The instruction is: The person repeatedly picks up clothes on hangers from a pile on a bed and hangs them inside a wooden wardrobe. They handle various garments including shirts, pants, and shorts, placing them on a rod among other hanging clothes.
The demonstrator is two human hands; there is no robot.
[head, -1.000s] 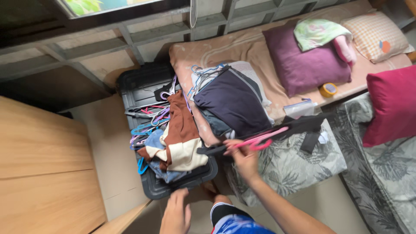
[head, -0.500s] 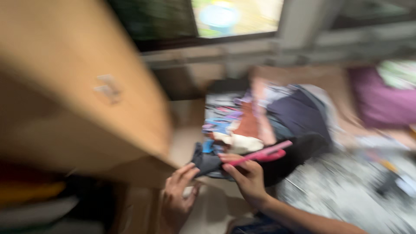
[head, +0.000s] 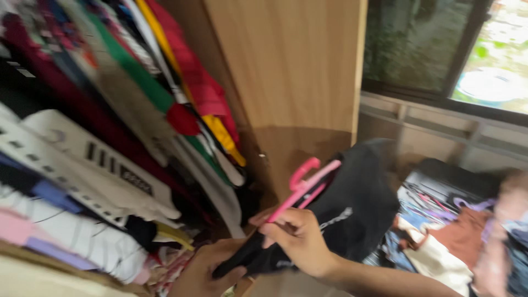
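right hand [head: 297, 242]: pink hanger [head: 305, 187] pinched in closed fingers | left hand [head: 206, 272]: black garment [head: 352, 212] gripped (blurred) | hanging clothes [head: 110, 110] just beside

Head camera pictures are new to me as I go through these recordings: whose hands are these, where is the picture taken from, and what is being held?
There is no machine here. The picture comes from a camera worn on a person's head, looking down at their own two bare hands. The right hand grips a pink hanger with a black garment on it. The left hand, lower down, holds the dark cloth's bottom end. To the left hang many coloured clothes, packed close, in a wooden wardrobe. To the right, blurred, lies a dark open case with clothes and loose hangers in it, below a window.
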